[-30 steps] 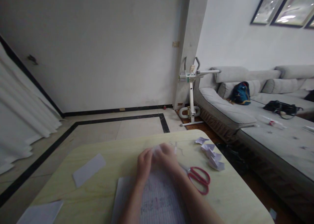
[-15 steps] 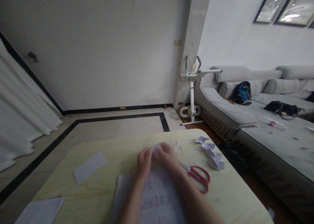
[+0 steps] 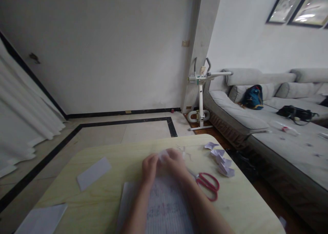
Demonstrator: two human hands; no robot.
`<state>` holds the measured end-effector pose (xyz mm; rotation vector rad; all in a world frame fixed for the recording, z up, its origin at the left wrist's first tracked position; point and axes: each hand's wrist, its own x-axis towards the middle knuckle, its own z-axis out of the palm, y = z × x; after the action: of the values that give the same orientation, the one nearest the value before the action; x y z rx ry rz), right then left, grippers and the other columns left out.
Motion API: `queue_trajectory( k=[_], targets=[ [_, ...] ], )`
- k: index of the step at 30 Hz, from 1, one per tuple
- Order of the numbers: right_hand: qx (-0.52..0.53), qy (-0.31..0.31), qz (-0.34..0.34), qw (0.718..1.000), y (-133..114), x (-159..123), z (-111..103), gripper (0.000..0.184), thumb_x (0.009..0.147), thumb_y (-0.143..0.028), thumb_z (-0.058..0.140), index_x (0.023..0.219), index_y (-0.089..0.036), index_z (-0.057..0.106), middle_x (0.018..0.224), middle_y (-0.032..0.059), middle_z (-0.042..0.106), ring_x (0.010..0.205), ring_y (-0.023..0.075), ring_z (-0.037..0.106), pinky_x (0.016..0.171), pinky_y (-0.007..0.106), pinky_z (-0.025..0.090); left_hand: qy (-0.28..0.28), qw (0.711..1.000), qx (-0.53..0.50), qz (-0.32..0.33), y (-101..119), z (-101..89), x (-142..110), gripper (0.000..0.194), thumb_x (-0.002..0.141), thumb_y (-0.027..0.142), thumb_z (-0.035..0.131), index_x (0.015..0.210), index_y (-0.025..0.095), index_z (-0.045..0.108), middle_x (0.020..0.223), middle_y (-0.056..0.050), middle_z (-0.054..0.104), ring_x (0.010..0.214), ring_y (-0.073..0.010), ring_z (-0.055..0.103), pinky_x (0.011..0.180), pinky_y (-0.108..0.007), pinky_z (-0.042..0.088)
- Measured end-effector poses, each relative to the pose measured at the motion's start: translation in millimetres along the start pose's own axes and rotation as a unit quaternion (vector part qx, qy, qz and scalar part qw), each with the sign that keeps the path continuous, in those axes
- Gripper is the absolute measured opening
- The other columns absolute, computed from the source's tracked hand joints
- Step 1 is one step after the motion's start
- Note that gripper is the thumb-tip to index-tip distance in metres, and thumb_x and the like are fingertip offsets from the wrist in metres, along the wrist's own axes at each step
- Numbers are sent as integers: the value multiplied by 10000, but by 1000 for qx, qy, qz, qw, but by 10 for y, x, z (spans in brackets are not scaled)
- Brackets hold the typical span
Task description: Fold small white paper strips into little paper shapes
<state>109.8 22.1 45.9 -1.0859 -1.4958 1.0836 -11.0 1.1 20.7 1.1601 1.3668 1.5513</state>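
A small piece of white paper [image 3: 163, 154] is pinched between my two hands above the far edge of a notebook. My left hand [image 3: 150, 167] closes on its left side, and my right hand [image 3: 176, 162] grips it from the right; the fingertips are partly hidden. Beneath my forearms lies the lined notebook [image 3: 166, 206] with writing on it. Red-handled scissors [image 3: 208, 185] rest just right of my right forearm, their blades partly covered by it. Several folded white paper pieces [image 3: 221, 162] sit in a row at the table's right side.
The light wooden table [image 3: 97, 206] also bears a white paper strip [image 3: 94, 173] on the left and a larger sheet [image 3: 42, 219] at the near left. Thin paper scraps [image 3: 188, 154] lie beyond my right hand. A grey sofa [image 3: 289, 141] and exercise machine [image 3: 201, 97] stand past the table.
My hands stay almost in the same place, still holding the paper, with only a slight shift of the fingers. Nothing else on the table has moved.
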Motion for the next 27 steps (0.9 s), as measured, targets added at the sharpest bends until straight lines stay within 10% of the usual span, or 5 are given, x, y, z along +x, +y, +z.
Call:
queue_trajectory(
  k=[14, 27],
  targets=[
    [5, 0, -5, 1000, 144, 38, 21, 98, 705, -208, 564, 738, -144, 631, 692, 14, 626, 663, 142, 557, 610, 237, 435, 42, 980, 179, 77, -48, -31, -4, 252, 759, 308, 480, 584, 160, 585, 538, 9, 512, 550, -134, 473, 513, -206, 353],
    [48, -8, 39, 998, 54, 18, 10, 110, 710, -226, 578, 734, -143, 645, 687, 17, 643, 670, 151, 580, 612, 237, 449, -1, 999, 40, 30, 64, -18, -30, 250, 761, 271, 475, 551, 156, 547, 512, 22, 489, 522, -118, 447, 487, -200, 341]
  ],
)
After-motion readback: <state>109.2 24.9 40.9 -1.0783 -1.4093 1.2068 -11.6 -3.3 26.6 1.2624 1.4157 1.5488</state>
